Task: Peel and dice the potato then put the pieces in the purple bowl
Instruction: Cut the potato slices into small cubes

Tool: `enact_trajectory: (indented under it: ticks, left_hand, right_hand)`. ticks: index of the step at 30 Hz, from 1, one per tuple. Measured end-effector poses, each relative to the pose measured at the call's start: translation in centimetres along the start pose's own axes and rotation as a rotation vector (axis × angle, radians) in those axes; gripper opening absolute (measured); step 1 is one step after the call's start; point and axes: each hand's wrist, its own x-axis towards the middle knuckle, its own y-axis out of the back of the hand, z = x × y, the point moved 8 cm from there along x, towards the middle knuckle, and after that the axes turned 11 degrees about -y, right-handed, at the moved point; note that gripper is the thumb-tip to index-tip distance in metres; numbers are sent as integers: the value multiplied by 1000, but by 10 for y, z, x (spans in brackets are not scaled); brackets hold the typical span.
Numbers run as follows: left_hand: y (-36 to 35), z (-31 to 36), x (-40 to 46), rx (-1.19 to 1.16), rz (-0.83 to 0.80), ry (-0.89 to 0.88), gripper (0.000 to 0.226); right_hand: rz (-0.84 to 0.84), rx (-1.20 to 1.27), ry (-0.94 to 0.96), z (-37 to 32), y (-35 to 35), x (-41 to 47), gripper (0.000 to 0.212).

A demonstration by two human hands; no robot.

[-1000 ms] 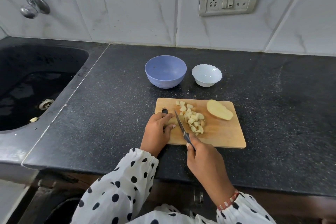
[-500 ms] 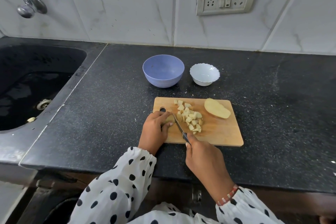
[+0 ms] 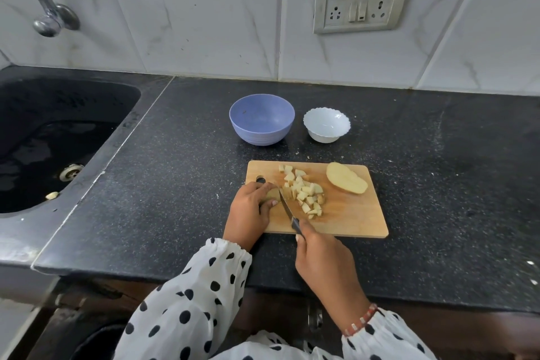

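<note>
The left hand curled over a small pale potato piece on the wooden cutting board; the right hand gripped a dark-handled knife beside pale diced cubes. The purple round bowl stood behind the board.

The left hand lies palm down, fingers curled over a potato piece and pinning it; its wrist runs back into a white, black-dotted sleeve; the right hand is closed round the handle of a knife, knuckles up, forearm angled in from the lower right; a beaded bracelet circles that wrist.
</note>
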Motion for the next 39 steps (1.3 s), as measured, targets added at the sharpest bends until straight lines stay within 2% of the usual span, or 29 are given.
enact_trajectory:
  ticks: [7,12,14,16,21,24,27,31,39]
  left_hand:
    - [5,8,-1,43,48,-92,28]
    - [5,7,-3,-6,44,-73,28]
    - [5,10,-5,-31,28,-84,18]
    - [7,13,-9,-65,20,-94,21]
    - [7,6,-13,-83,-7,-36,33]
    - [7,3,-15,-11,-16,-13,42]
    - [10,-4,-15,53,2,38,34]
    - [10,-5,-12,2,17,49,25]
    - [5,-8,-9,-53,30,76,22]
  right_hand:
    - [-41,454,-173,24,6,8,37]
    - [-202,740,-329,36,-8,9,33]
    - [-220,811,-382,42,-11,9,32]
    - [-204,844,-396,46,-9,10,30]
    - [-166,824,-350,44,-3,13,27]
    - [-136,771,-298,41,-2,13,29]
    - [-99,667,-198,34,-1,12,38]
    - [-37,497,-101,24,6,6,39]
    - [17,273,-38,13,4,5,43]
